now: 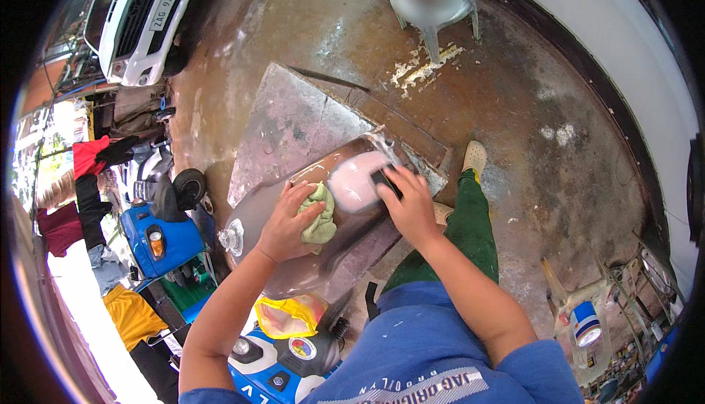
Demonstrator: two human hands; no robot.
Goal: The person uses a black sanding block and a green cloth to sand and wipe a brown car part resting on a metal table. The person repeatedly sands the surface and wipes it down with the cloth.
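Note:
My left hand [288, 219] presses a crumpled green cloth [321, 213] onto a curved brown body panel [345, 246] that lies across a flat metal sheet [294, 125]. My right hand [410, 202] grips a small dark sanding block [382, 178] at the edge of a pale, whitish sanded patch [354, 181] on the panel. The two hands are close together, the cloth just left of the patch. My green trouser leg [470, 220] and a pale shoe [474, 157] stand to the right of the panel.
A blue motorcycle [161, 239] is parked at the left, another blue vehicle front [283, 352] with a yellow bag [288, 314] lies below. A white car [143, 18] sits top left, a grey plastic chair [433, 0] at the top. A white-and-blue can [586, 323] stands at the lower right.

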